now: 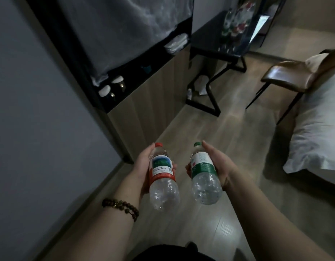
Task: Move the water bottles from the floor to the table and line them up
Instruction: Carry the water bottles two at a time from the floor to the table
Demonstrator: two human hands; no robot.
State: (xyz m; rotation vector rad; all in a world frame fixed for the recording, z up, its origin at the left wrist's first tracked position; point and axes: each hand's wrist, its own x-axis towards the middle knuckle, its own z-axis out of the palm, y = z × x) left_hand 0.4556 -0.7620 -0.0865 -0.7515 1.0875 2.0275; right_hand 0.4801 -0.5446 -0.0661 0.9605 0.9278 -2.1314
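My left hand grips a clear water bottle with a red cap and red label, held over the wooden floor with the cap pointing away from me. My right hand holds a clear bottle with a green cap and green label the same way, just right of the first. The black table stands far ahead at the top of the view, with several bottles standing on it. One small bottle stands on the floor under the table.
A dark shelf unit with cups and towels lines the left wall. A brown chair stands right of the table. A bed with a white pillow fills the right side. A wooden floor strip runs between them toward the table.
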